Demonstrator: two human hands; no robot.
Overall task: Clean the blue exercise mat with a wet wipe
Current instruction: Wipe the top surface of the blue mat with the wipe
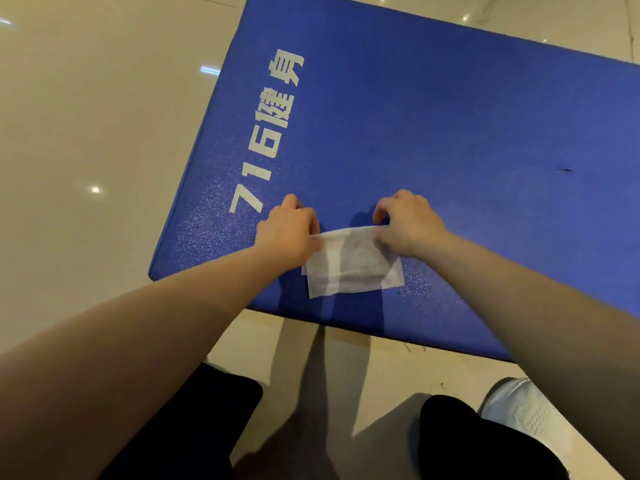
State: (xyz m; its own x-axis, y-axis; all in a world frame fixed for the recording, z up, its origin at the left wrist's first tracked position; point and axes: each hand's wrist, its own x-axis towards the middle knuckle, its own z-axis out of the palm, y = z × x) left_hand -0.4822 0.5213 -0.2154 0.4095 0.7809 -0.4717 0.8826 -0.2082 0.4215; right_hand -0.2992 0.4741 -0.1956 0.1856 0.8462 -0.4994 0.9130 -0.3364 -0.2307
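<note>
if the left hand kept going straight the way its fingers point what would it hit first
Probably the white lettering printed on the blue mat, just beyond the left hand. It pinches the wet wipe; its height above the mat is unclear.

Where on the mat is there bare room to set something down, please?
The mat is bare to the right of its white lettering, up to the far edge. It is crowded at the near edge, where the left hand and right hand hold the wipe.
</note>
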